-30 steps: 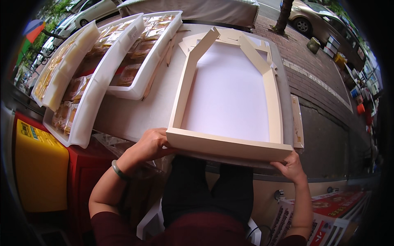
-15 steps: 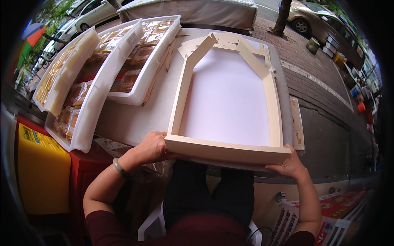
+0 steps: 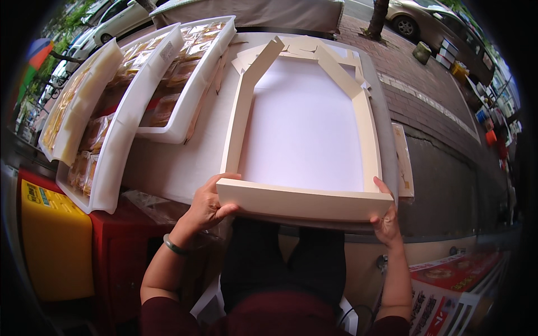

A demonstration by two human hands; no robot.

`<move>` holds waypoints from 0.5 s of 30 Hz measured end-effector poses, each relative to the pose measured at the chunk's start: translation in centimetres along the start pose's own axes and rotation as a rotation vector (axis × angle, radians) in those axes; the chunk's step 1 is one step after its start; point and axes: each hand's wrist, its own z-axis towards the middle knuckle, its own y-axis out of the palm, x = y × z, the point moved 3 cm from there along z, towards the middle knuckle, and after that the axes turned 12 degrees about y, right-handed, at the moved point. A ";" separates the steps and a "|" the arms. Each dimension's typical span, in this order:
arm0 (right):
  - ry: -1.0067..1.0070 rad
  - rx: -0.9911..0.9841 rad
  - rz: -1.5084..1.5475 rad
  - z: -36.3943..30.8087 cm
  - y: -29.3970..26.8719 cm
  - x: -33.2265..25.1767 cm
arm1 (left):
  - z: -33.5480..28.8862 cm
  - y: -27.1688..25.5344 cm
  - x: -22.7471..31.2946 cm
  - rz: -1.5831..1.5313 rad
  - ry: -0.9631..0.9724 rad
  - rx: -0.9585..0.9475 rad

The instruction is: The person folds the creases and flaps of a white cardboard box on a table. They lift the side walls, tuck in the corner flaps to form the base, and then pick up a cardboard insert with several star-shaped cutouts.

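Note:
A shallow cream cardboard box (image 3: 302,204) with a white inside lies on the table before me. Its near wall and both side walls stand up, while the flaps at its far end are loose and splayed. My left hand (image 3: 208,203) grips the near left corner, thumb against the outer face of the near wall and fingers over the side. At the near right corner my right hand (image 3: 388,221) is closed around the box, thumb low on the front face and a finger up along the right wall. A bangle circles my left wrist.
Long white trays (image 3: 126,112) of plastic-wrapped baked goods line the table's left side. A yellow container (image 3: 53,241) and a red box (image 3: 120,246) stand below at left. Off the table's right edge is a cream flat package (image 3: 403,159). A covered stall (image 3: 249,15) stands beyond.
Both hands have shifted their grip on the near corners. The left thumb now presses the front face, a right finger reaches up the side wall, and both forearms have swung inward.

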 end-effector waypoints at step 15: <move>-0.019 0.187 -0.069 -0.7 1.2 0.4 | -0.1 0.7 0.8 -0.052 -0.193 0.128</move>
